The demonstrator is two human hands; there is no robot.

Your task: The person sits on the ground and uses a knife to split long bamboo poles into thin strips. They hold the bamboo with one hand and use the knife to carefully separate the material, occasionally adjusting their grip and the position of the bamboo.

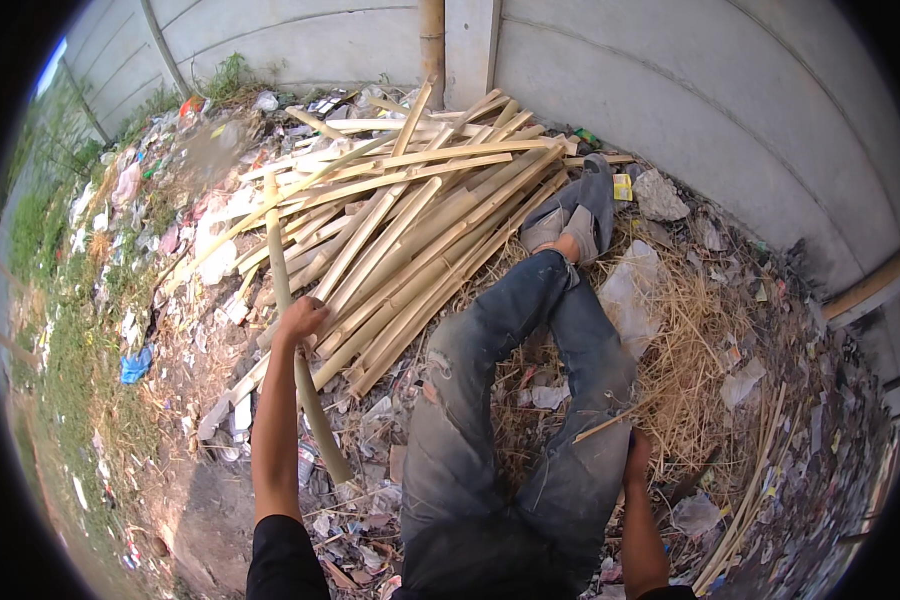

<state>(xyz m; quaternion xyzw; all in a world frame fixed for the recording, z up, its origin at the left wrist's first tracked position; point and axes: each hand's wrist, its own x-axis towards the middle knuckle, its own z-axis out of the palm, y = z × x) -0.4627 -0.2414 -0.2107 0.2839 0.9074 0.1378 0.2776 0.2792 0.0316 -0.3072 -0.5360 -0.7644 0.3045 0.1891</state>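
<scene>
Left hand (302,320) grips 1 bamboo pole (288,300).

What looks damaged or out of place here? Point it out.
The jeans are torn at the left knee. Litter, scraps of paper and plastic, lies strewn over the ground around the pile of split bamboo. The left hand grips a bamboo pole; the right hand holds a thin stick.

The pile of split bamboo (410,220) and the person's crossed legs (530,380) block the middle; bare dirt (200,500) lies open at lower left.
</scene>
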